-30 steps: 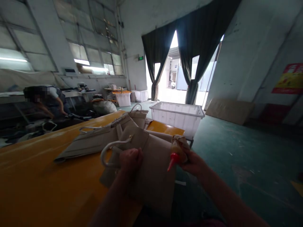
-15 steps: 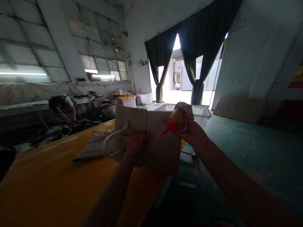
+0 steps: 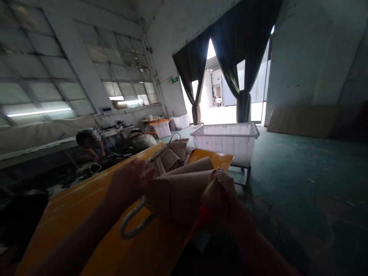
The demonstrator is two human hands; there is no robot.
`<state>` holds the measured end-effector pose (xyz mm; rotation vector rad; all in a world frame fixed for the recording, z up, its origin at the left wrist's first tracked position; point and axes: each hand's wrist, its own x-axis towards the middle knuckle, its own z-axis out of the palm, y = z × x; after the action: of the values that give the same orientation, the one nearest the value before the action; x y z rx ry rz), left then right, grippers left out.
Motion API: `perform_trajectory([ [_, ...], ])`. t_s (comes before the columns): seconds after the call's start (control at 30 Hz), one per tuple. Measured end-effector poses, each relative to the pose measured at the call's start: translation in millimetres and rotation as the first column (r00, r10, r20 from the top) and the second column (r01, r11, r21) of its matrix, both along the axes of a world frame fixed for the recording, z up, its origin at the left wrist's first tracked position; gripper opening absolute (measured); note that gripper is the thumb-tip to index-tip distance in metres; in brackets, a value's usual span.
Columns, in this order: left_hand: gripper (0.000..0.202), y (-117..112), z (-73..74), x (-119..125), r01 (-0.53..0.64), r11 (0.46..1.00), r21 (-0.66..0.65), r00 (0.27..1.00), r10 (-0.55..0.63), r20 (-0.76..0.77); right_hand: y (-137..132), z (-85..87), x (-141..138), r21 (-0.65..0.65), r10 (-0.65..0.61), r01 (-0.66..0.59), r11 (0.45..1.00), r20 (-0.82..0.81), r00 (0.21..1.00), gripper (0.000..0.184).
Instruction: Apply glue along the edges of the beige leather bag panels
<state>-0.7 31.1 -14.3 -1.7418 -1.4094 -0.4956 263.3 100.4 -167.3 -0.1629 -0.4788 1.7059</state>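
My right hand (image 3: 230, 205) is wrapped round a squeeze bottle (image 3: 209, 195) with a long red nozzle pointing down and left; a crumpled pale cloth (image 3: 225, 178) is bunched against the bottle. Behind it, a beige handbag piece (image 3: 181, 191) lies curved on the yellow tabletop (image 3: 115, 245), its looped handle (image 3: 135, 220) towards me. At the piece's left end is my left hand (image 3: 129, 180), thumb and fingers apart with nothing gripped; whether its fingertips touch the piece I cannot tell. Further back, more beige bag pieces (image 3: 172, 155) are piled on the table.
Beyond the table's far right corner stands a white plastic bin (image 3: 225, 142) on a metal stand. A person (image 3: 92, 143) bends over dark material at the left. Curtains (image 3: 244, 69) hang at a bright doorway, and a brown board (image 3: 301, 120) leans against the right wall.
The handbag piece has come down from upright in my left hand to lying on the table. My left hand has let go and moved left; my right hand has lowered with the bottle.
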Motion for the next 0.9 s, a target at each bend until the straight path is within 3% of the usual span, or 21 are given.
perform_trajectory([
  [0.07,0.034,12,25.3,-9,-0.139,0.956,-0.258,0.987,0.155,0.040,-18,2.1,-2,-0.098,0.106,-0.111,0.989,-0.060,0.993,0.053],
  [0.13,0.042,25,38.9,-15,-0.218,0.851,-0.478,0.971,0.238,-0.019,-33,-0.1,-5,-0.157,0.136,-0.149,0.976,-0.093,0.986,0.056],
  [0.2,0.047,32,41.1,-17,-0.225,0.742,-0.631,0.967,0.248,-0.053,-45,-5.1,-10,-0.189,0.158,-0.175,0.966,-0.103,0.982,0.054],
  [0.27,0.048,32,32.4,-13,-0.175,0.570,-0.803,0.928,0.369,0.059,-54,-10.2,-15,-0.218,0.182,-0.205,0.954,-0.119,0.976,0.055],
  [0.3,0.048,29,24.5,-10,-0.107,0.456,-0.884,0.850,0.503,0.157,-58,-11.8,-17,-0.227,0.188,-0.213,0.950,-0.128,0.974,0.057],
  [0.37,0.056,20,4.0,-1,0.153,0.253,-0.955,0.531,0.794,0.295,-65,-13.2,-20,-0.243,0.197,-0.223,0.944,-0.127,0.972,0.060],
  [0.4,0.059,16,-7.1,4,0.309,0.239,-0.921,0.347,0.873,0.343,-68,-13.2,-21,-0.249,0.196,-0.222,0.943,-0.124,0.973,0.060],
  [0.43,0.059,12,-17.8,8,0.438,0.293,-0.850,0.188,0.895,0.405,-71,-13.3,-21,-0.254,0.198,-0.223,0.941,-0.123,0.973,0.060],
  [0.5,0.049,10,-35.4,16,0.565,0.476,-0.674,-0.050,0.835,0.548,-73,-15.2,-20,-0.258,0.200,-0.227,0.939,-0.129,0.971,0.058],
  [0.57,0.037,13,-46.6,23,0.561,0.622,-0.546,-0.199,0.741,0.641,-73,-21.2,-17,-0.246,0.199,-0.231,0.941,-0.150,0.969,0.058],
  [0.6,0.033,16,-50.0,26,0.542,0.661,-0.520,-0.242,0.715,0.656,-72,-25.9,-15,-0.241,0.208,-0.242,0.940,-0.157,0.965,0.058],
  [0.67,0.028,22,-54.0,29,0.504,0.704,-0.500,-0.279,0.681,0.677,-70,-38.1,-8,-0.231,0.235,-0.271,0.934,-0.173,0.956,0.056],
  [0.8,0.017,28,-54.3,25,0.467,0.778,-0.420,-0.259,0.574,0.777,-59,-69.5,21,-0.232,0.259,-0.307,0.923,-0.216,0.942,0.055],
  [0.9,0.016,25,-47.7,21,0.460,0.802,-0.381,-0.255,0.530,0.809,-37,-96.6,53,-0.201,0.146,-0.178,0.963,-0.166,0.975,0.050],
])
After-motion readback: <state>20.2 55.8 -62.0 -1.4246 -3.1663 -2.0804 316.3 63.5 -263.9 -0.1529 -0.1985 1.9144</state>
